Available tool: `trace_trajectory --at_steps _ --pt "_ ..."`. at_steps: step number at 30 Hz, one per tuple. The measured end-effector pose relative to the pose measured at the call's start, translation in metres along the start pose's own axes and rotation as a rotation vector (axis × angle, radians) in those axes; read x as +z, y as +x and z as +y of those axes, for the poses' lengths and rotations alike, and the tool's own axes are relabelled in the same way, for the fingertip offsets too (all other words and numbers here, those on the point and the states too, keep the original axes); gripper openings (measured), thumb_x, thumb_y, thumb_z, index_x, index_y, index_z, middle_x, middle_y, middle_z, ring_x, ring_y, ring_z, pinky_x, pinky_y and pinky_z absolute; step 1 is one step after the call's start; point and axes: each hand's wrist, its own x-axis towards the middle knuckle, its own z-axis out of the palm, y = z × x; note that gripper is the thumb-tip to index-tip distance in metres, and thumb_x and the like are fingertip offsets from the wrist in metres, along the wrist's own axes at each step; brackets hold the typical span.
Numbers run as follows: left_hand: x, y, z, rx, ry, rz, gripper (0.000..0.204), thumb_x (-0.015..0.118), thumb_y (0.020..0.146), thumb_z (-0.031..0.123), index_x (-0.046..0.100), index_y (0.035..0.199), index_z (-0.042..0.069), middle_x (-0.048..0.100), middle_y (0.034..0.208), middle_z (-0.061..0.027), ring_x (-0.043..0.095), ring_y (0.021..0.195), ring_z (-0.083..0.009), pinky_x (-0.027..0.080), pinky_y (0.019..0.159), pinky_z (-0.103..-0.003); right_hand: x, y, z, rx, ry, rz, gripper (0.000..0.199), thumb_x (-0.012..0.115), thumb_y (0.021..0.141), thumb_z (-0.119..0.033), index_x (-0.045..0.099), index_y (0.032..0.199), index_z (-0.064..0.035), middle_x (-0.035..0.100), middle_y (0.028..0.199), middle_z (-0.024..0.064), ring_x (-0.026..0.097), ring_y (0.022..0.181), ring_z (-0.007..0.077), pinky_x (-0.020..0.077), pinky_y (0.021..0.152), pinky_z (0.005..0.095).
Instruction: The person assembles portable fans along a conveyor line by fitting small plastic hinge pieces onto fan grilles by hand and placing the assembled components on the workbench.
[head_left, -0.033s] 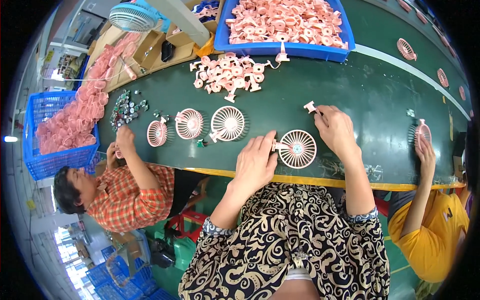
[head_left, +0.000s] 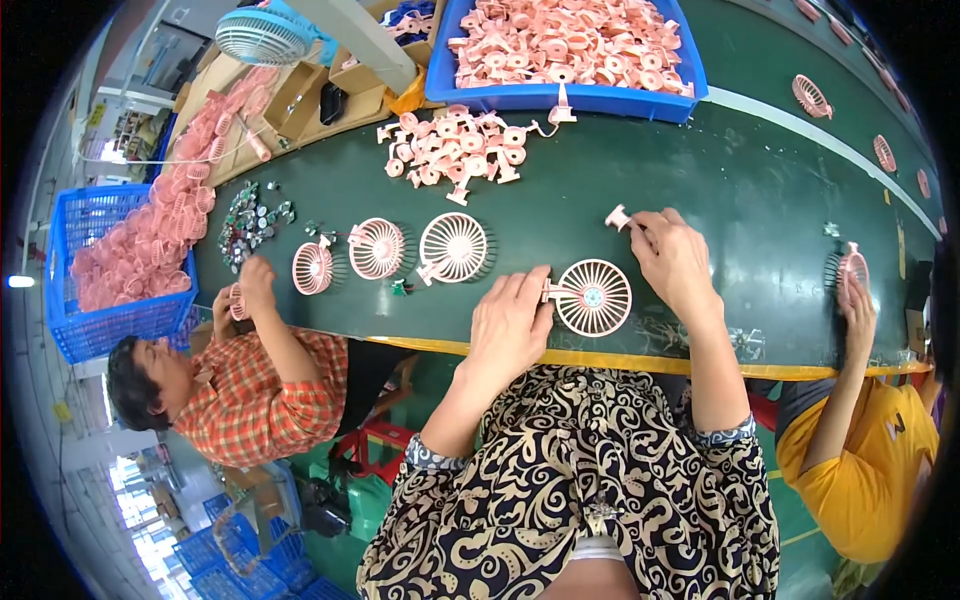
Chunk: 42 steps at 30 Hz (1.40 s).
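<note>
Right hand point(head_left: 668, 258), just right of centre, has thumb and fingers pinched shut on a small pink part point(head_left: 618, 217), which pokes out to the upper left. Left hand point(head_left: 510, 315), near the middle, is half curled, thumb and fingers either side of the stem of a round pink grille point(head_left: 594, 298); can't tell how firmly it's gripping, if at all. That grille lies flat between the two hands, blue-ish hub showing.

Compared with the earlier frame, honestly barely anything changes here: both hands are in pretty much the same spots. Over at the right edge, the co-worker's hand point(head_left: 859, 318) and the pink grille it's holding shift slightly.

Surface is a dark green table point(head_left: 740, 180) with a yellow front edge point(head_left: 640, 362). Room-wise there's a blue fan point(head_left: 262, 38) and a pale pillar point(head_left: 360, 40) upper left.

Counts: one grille between the hands, three more point(head_left: 453, 247) lying left of centre, two co-workers, one blue tray point(head_left: 640, 105) of pink parts up top, one loose pink heap point(head_left: 455, 148) below it, one heap of little green-and-silver bits point(head_left: 243, 225), and one blue basket point(head_left: 130, 315) of pink grilles far left. Way too many in the heaps to count.
</note>
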Motion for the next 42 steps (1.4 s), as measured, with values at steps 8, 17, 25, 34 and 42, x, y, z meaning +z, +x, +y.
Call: trace_trajectory --at_steps 8,17,25,34,42 --pt "0.001 0.001 0.007 -0.061 0.165 0.131 0.019 0.077 0.089 0.014 0.076 0.106 0.005 0.071 0.088 -0.011 0.066 0.084 -0.0321 0.053 0.072 -0.044 0.001 -0.019 0.018 -0.048 -0.004 0.262 0.029 0.079 0.089 -0.01 0.074 0.117 -0.0031 0.065 0.111 0.0152 0.072 0.086 0.0359 0.057 0.074 0.0447" --pt "-0.001 -0.006 -0.001 -0.102 -0.066 0.013 0.012 0.075 0.092 0.014 0.079 0.101 0.006 0.074 0.083 -0.0102 0.067 0.078 -0.0301 0.053 0.072 -0.041 -0.015 -0.033 0.001 0.067 -0.07 0.238 0.033 0.082 0.087 -0.013 0.073 0.117 -0.004 0.066 0.099 0.0139 0.069 0.074 0.0324 0.0552 0.067 0.0432" --pt "0.003 -0.005 -0.006 -0.19 -0.163 -0.035 0.014 0.072 0.094 0.012 0.078 0.103 0.004 0.074 0.083 -0.0124 0.07 0.078 -0.0281 0.054 0.072 -0.038 0.006 -0.069 -0.042 -0.285 0.204 0.154 0.026 0.085 0.084 -0.012 0.071 0.104 -0.0036 0.069 0.097 0.0097 0.073 0.074 0.0261 0.0591 0.064 0.039" --pt "0.004 -0.009 -0.01 -0.18 -0.172 -0.046 0.012 0.07 0.096 0.013 0.078 0.101 0.006 0.074 0.08 -0.0095 0.064 0.073 -0.028 0.051 0.07 -0.04 0.022 -0.074 -0.043 -0.318 -0.085 0.029 0.022 0.08 0.084 -0.014 0.072 0.102 -0.0039 0.062 0.095 0.009 0.069 0.087 0.0273 0.0577 0.068 0.0392" --pt "0.01 0.003 0.0 -0.163 -0.135 -0.037 0.032 0.072 0.098 0.02 0.068 0.121 -0.001 0.07 0.078 -0.0116 0.066 0.075 -0.0284 0.052 0.071 -0.042 0.025 -0.071 -0.046 -0.266 -0.258 -0.067 0.015 0.077 0.086 -0.016 0.07 0.093 -0.0057 0.06 0.094 0.0094 0.069 0.086 0.0268 0.0578 0.066 0.0393"
